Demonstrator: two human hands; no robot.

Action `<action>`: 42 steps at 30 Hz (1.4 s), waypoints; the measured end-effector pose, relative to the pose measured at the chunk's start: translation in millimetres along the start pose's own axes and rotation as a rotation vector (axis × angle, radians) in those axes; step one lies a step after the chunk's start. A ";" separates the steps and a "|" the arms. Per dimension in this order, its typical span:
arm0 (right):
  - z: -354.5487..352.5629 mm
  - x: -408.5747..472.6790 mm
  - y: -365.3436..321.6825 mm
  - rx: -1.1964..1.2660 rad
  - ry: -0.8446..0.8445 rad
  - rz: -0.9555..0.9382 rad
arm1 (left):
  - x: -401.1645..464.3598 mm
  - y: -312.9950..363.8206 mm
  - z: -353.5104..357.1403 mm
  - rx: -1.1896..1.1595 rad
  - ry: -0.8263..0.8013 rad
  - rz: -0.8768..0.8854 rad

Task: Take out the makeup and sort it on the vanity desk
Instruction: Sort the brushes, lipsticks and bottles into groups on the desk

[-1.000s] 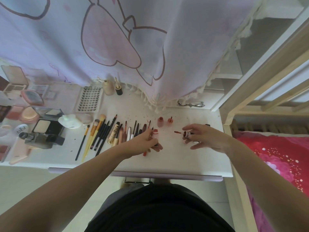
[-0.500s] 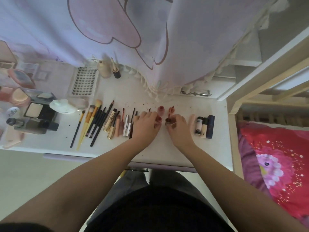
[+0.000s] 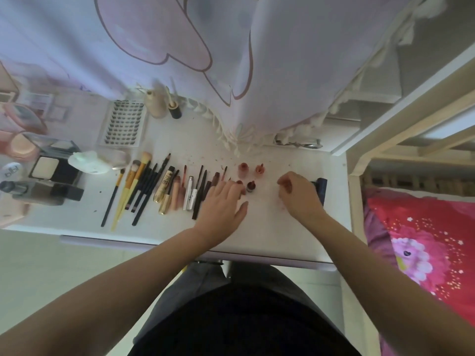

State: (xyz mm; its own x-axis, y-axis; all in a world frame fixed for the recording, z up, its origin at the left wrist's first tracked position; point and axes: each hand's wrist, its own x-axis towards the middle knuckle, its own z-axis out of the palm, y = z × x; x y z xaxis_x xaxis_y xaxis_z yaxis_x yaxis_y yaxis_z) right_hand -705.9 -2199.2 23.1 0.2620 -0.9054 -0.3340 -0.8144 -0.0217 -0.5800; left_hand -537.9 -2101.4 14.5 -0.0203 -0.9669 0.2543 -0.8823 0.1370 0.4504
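Makeup brushes and pencils laid in a row along bench middle. Left hand flat, released, fingertips by small red bottle. Right hand curled near right edge; grasp unclear.

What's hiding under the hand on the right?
The right hand covers most of a dark blue tube lying on the white desk; only its far end shows. Anything else beneath the hand is covered, so I cannot tell.
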 end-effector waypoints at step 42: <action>-17.6 -66.5 -42.5 0.329 -0.616 0.006 | -21.6 3.5 -48.3 -0.447 -0.603 -0.191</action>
State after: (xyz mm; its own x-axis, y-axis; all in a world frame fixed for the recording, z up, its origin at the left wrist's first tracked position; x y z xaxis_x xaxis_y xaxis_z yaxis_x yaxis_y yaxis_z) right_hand -697.8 -2145.5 83.0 0.5830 -0.4975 -0.6424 -0.6432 0.2004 -0.7390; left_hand -517.9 -2069.6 52.0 -0.2525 -0.9150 -0.3146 -0.6252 -0.0938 0.7748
